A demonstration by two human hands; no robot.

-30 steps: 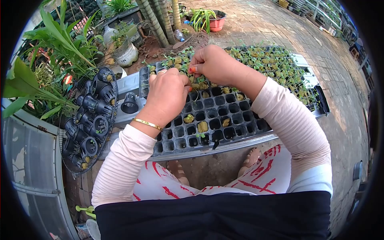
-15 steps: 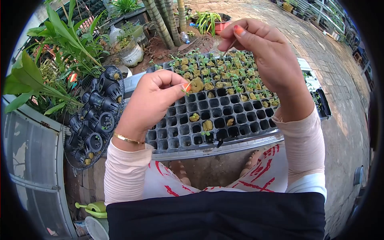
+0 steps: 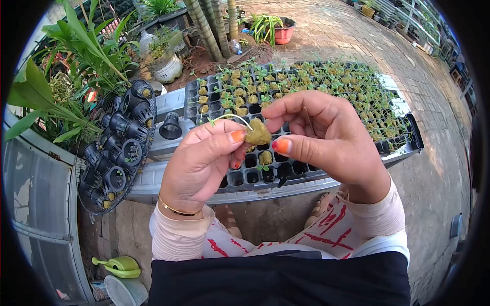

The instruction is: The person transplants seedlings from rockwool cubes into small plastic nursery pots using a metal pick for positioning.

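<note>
Brick paving (image 3: 332, 31) spreads across the top in the head view, with a reddish plant pot (image 3: 284, 33) between 12 and 1 o'clock. Clustered black net cups fill a wire basket (image 3: 111, 205) at 9 o'clock; one loose net cup (image 3: 171, 126) lies between 9 and 10 o'clock, on a metal stand (image 3: 148, 178).

Near the center, the left hand (image 3: 196, 166) pinches a spongy plug (image 3: 259, 132) between thumb and fingers. Its pale stem (image 3: 232, 117) arches toward 10 o'clock, above that thumb. At 3 o'clock from the plug, the right hand (image 3: 339, 140) has its thumb and forefinger parted, both tips near the plug; whether either touches it, I cannot tell. A thin brown strand (image 3: 307, 117) shows against its curled fingers. Beneath both hands sits a black cell tray (image 3: 244, 176), with leafy seedlings (image 3: 349, 97) toward 2 o'clock.
</note>
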